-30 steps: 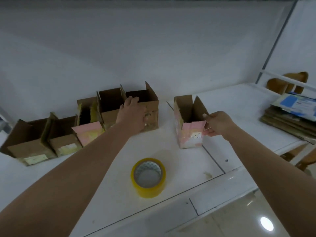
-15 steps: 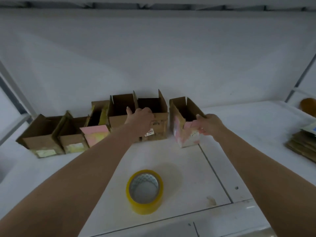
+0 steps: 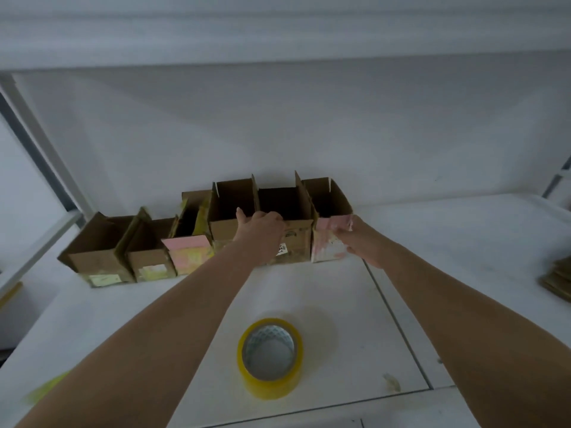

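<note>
Both hands are out at the far side of the desk (image 3: 123,319), each on a cardboard box. The left hand (image 3: 262,231) grips the near rim of the labelled box (image 3: 298,239): its fingers curl over the top edge into the open mouth, while the thumb points up against the near wall of the plain brown box (image 3: 225,230) just to the left. The right hand (image 3: 358,242) holds the end box (image 3: 329,242), the one with a worn pink and white front. Its fingers are closed round the box's near right corner, though how far they wrap is hidden behind the hand.

The end box stands upright at the right end of a row of six open boxes along the far wall (image 3: 278,134). Its left side presses against the labelled box and its flaps stand up. The labelled box carries a small white sticker low on its near face, partly covered by the left wrist.

Further left in the row come a pink and yellow box (image 3: 188,254), then two lower brown boxes (image 3: 151,261) (image 3: 99,261) with pale patches on their fronts. A roll of yellow tape (image 3: 270,358) lies flat on the desk near the person, between the two forearms and well apart from the boxes. A stack of flat cardboard (image 3: 559,279) shows at the right edge.
</note>
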{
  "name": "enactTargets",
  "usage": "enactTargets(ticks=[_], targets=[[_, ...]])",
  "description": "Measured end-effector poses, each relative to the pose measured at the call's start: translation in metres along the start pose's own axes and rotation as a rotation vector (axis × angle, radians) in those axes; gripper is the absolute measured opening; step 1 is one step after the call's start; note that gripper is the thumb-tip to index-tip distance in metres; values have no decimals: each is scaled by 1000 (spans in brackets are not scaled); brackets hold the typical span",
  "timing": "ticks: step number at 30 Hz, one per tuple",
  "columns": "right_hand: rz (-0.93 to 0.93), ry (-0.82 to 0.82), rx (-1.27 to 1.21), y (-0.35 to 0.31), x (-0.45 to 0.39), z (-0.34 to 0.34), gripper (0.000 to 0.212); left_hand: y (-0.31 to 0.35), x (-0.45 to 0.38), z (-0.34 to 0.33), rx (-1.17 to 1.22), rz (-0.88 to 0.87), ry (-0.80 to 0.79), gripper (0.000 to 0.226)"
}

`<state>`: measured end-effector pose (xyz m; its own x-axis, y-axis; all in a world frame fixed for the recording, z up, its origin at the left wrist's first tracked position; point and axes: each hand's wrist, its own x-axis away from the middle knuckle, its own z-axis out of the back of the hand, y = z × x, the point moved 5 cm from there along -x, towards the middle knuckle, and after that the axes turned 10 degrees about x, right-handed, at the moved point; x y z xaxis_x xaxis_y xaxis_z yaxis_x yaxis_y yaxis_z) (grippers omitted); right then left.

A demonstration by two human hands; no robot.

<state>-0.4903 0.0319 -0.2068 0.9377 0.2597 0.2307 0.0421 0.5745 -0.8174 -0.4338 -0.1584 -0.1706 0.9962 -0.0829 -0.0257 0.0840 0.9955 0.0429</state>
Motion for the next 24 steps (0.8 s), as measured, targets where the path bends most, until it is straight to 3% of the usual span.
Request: enactTargets(ticks=[4,10,18,24], targets=[[4,83,46,4,14,0,59,-3,6,5,38,0,29,52],[5,242,589,22,54,14,67,40,15,19,135,-148,174,37],[-145,478,1035,68,147,50,48,141,39,-17,275,-461,73,37],[-284,517,1078,121,216,68,42,214,69,-42,391,-622,-24,39]])
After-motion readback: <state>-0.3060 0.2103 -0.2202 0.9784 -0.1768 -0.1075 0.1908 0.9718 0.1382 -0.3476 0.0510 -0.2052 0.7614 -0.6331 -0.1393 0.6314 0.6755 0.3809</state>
